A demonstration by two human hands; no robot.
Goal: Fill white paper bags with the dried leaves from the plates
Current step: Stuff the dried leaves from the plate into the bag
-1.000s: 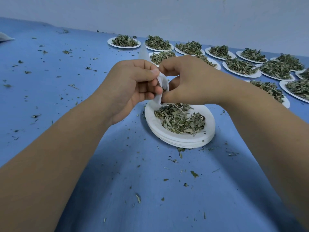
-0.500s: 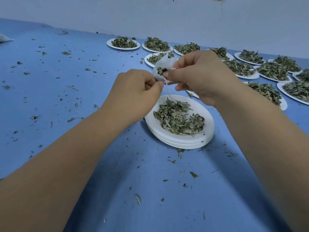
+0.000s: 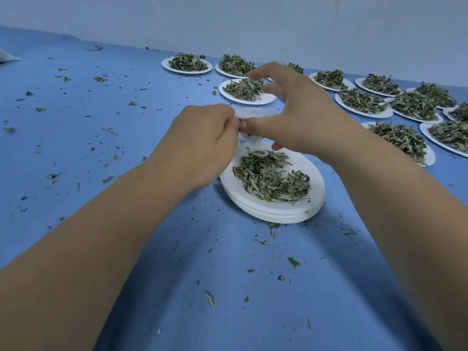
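A small white paper bag (image 3: pixel 255 114) is held between both hands just above the far rim of a stack of white paper plates (image 3: pixel 278 211). Dried green leaves (image 3: pixel 273 176) are heaped on the top plate. My left hand (image 3: pixel 200 145) is curled and pinches the bag's left end. My right hand (image 3: pixel 301 117) pinches the bag with its thumb, while its other fingers are spread above it. Most of the bag is hidden by the hands and blurred.
Several more white plates of dried leaves (image 3: pixel 247 91) stand in rows at the back and right of the blue table (image 3: pixel 101 127). Leaf crumbs are scattered across the cloth. A white wall (image 3: pixel 253 26) runs behind the table. A white object (image 3: pixel 7 57) lies at the far left edge.
Both hands have dropped with the bag towards the near plate's far rim. The right hand's fingers have spread open above the bag, and the bag now lies flatter between the hands.
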